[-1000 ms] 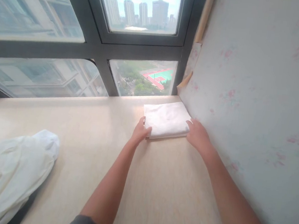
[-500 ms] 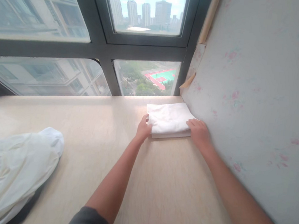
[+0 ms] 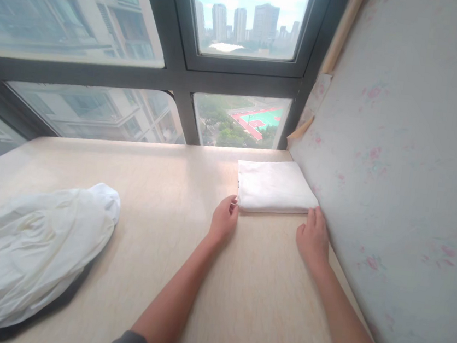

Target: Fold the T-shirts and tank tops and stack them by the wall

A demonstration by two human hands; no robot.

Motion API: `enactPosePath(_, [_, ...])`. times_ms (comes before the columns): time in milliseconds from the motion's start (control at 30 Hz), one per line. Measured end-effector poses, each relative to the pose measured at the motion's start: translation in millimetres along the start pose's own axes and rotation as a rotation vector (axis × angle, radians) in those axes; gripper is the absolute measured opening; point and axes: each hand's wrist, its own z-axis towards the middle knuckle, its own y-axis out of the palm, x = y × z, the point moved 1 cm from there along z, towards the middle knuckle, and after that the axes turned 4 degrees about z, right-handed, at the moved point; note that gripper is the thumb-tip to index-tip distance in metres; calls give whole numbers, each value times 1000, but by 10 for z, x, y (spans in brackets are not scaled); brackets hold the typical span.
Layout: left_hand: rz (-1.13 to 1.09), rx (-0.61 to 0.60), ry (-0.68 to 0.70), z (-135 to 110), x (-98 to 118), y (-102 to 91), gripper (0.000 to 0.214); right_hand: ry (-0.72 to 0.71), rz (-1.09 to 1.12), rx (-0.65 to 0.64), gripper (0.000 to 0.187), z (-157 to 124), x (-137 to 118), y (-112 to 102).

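A neatly folded white cloth (image 3: 276, 187) lies flat on the pale sill near the wall corner. My left hand (image 3: 224, 218) is at its near left corner, with curled fingers and thumb closed on the edge. At the near right corner, my right hand (image 3: 314, 236) rests with its fingers stretched forward and the tips touching the cloth; its thumb stands apart. Over on the left is a crumpled heap of white fabric (image 3: 38, 249), away from both hands, with something dark under its near edge.
The broad sill (image 3: 156, 229) has a pale, wood-like surface. Grey window frames (image 3: 99, 77) run along the back. A flower-patterned wall (image 3: 408, 186) rises close to my right arm, its paper peeling (image 3: 301, 130) by the window.
Both hands have slid back towards me, from the cloth's sides to its near corners. The cloth's top now lies flatter and its near edge is straighter. The view has swung left.
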Motion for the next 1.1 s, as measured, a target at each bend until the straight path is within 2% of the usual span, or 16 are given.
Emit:
enactPosePath(133, [134, -29, 108, -577, -77, -301, 29, -59, 47, -86, 46, -328, -116, -74])
enactPosePath(233, [285, 27, 84, -891, -230, -692, 30, -164, 110, -117, 43, -543, -325, -108])
enactPosePath(333, [457, 215, -52, -1088, -437, -1243, 37, -233, 180, -144, 42, -709, -674, -157])
enactPosePath(467, [698, 497, -243, -1349, -705, -2070, 46, -346, 296, -207, 43, -901, -1266, -245])
enactPosePath(533, [890, 573, -369, -1491, -817, -2432, 53, -401, 356, -238, 45, -980, -1532, -270])
enactPosePath(633, [1039, 476, -514, -1634, -935, -2819, 58, -403, 427, -257, 48, -1044, -1792, -274])
enactPosePath(700, [1033, 393, -541, -1650, -967, -2979, 49, -381, 456, -258, 50, -1050, -1860, -267])
enactPosePath(833, [964, 367, -588, -1513, -947, -3168, 38, -387, 455, -265, 49, -1028, -1853, -266])
enactPosePath(933, [887, 410, -606, -1372, -860, -3129, 39, -385, 466, -271, 49, -1019, -1833, -273])
enactPosePath(1000, [832, 420, -562, -1321, -756, -2926, 38, -376, 490, -270, 49, -1018, -1833, -274])
enactPosePath(1100, [730, 328, -426, -1357, -550, -2327, 36, -364, 511, -265, 48, -1016, -1840, -274])
